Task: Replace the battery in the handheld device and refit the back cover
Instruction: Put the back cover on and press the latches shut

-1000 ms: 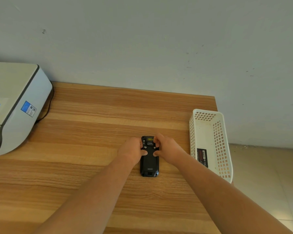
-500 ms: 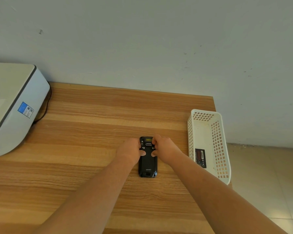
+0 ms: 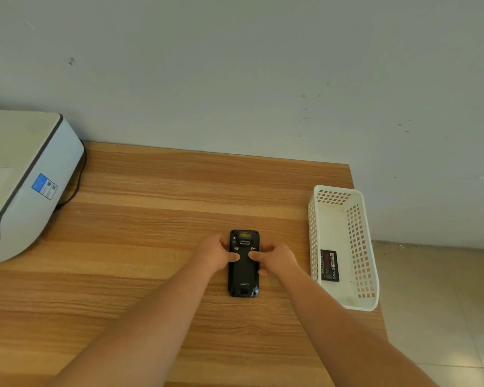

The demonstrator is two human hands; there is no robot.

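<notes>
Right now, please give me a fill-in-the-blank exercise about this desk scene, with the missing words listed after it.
1. The handheld device lies on the wooden ____.
2. Both thumbs press on its back cover: the left hand and the ____ hand flank it.
3. A battery lies inside the white ____.
4. The basket stands to the ____ of the device.

Missing words: table; right; basket; right

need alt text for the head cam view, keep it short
Both hands, left and right, grip a black handheld device lying back-up on a wooden table, thumbs on its cover. A white basket holding a battery sits right; a printer left.
</notes>
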